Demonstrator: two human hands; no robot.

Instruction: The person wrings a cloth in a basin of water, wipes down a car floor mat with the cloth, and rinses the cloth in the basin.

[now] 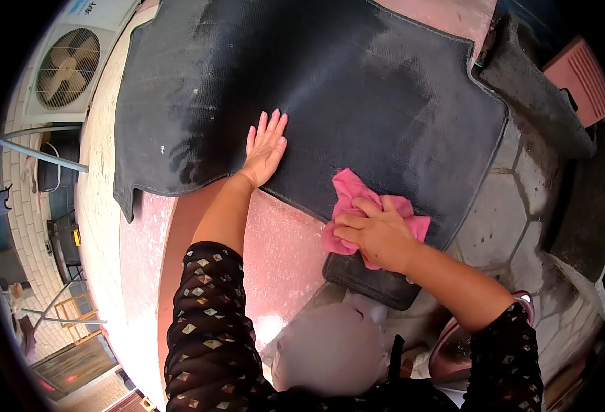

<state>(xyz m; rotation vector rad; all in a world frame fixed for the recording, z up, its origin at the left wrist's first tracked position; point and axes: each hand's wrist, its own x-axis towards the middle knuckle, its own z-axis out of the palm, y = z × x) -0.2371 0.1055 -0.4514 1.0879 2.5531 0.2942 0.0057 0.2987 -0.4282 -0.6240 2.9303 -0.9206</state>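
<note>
A large black textured floor mat (385, 103) with a stitched edge lies spread out before me, with darker, wet-looking patches and paler, dusty ones. My left hand (266, 151) rests flat on it near the close edge, fingers stretched out and holding nothing. Bunched under my right hand (378, 235) is a pink cloth (349, 187), pressed against the mat's lower right part. The fingers curl over the cloth. A narrow black flap (371, 280) sticks out below that hand; whether it belongs to the mat I cannot tell.
A pink surface (282, 240) supports the mat. Stone paving (491, 220) lies to the right, with dark grey mats (529, 89) and a pink slatted object (580, 82) beyond. An air-conditioner unit (69, 65) stands upper left. My knee (330, 350) is below.
</note>
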